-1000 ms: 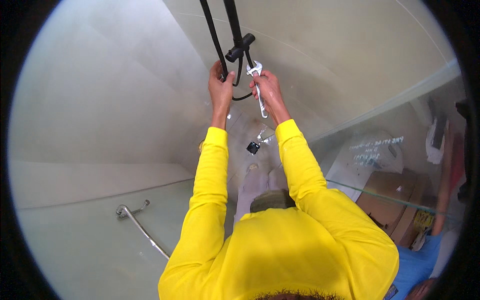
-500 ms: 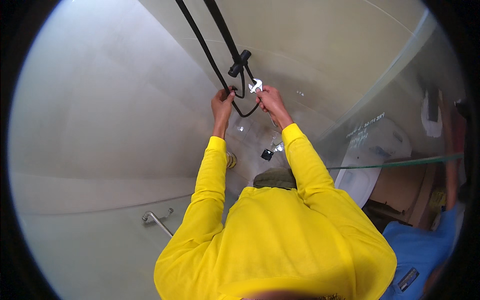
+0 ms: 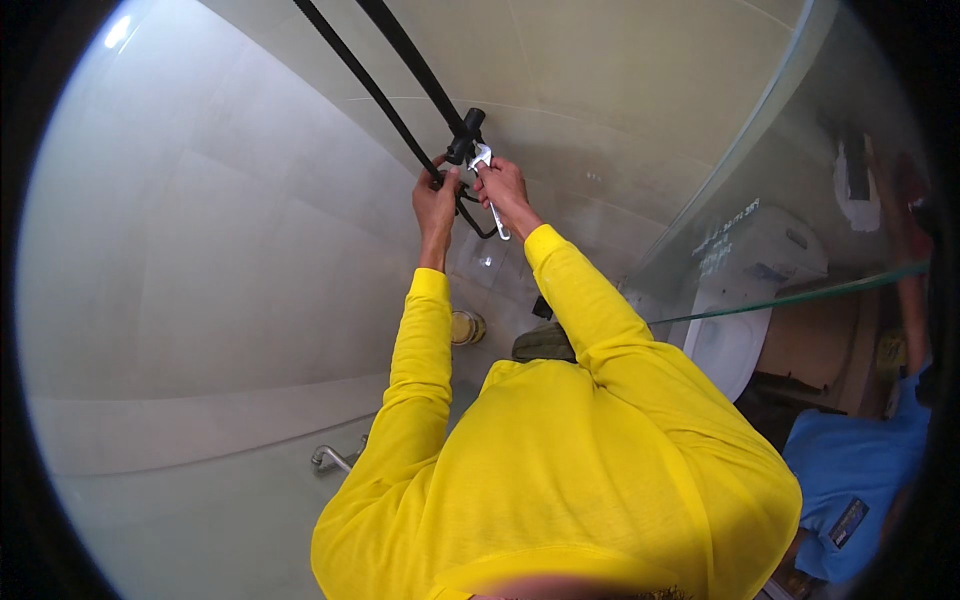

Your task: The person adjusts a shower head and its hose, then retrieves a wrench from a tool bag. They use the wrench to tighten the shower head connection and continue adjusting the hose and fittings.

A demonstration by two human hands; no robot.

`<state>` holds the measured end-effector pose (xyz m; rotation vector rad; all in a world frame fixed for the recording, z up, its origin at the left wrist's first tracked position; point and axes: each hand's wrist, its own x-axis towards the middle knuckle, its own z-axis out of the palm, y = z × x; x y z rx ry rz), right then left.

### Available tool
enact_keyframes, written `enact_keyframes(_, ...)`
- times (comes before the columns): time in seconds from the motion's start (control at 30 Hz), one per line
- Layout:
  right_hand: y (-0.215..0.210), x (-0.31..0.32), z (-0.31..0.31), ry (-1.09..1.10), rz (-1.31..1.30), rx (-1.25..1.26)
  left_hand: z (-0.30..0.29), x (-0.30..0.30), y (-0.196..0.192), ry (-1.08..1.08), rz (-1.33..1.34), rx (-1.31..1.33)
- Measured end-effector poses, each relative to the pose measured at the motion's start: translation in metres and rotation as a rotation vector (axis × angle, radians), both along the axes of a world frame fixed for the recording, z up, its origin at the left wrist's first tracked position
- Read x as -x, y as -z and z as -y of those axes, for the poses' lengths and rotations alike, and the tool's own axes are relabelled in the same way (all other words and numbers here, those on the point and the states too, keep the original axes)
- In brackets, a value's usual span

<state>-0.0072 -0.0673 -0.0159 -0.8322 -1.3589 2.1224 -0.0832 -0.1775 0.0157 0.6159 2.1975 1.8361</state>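
Note:
A silver adjustable wrench (image 3: 502,226) is in the grip of my right hand (image 3: 507,192), its jaws up against the lower side of a black cylindrical fitting (image 3: 467,137). That fitting sits at the lower end of a thick black pipe (image 3: 408,50) by the wall. My left hand (image 3: 434,212) is closed around a black hose (image 3: 366,88), just left of the wrench. Below both hands the hose bends in a loop. Whether the jaws clasp a nut is hidden by my fingers and the fitting.
A glass panel (image 3: 760,235) stands to the right, with a white toilet (image 3: 725,345) beyond it. A person in a blue shirt (image 3: 850,490) is at lower right. On the floor stands a round tin (image 3: 466,327). A metal handle (image 3: 330,458) is at lower left.
My right hand has brought the wrench leftward, and its jaws now meet the black fitting. My left hand still grips the hose, slightly lower in the picture. The whole view has shifted a little.

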Motion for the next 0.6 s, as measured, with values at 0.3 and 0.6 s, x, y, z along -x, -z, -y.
enact_keyframes(0.3, -0.006, 0.011, 0.008, 0.066, 0.006, 0.08, -0.008, 0.008, -0.006, 0.003, -0.038, -0.015)
enact_keyframes(0.6, 0.006, 0.009, -0.007, -0.013, 0.037, 0.057, -0.004, 0.018, -0.007, 0.057, 0.041, -0.056)
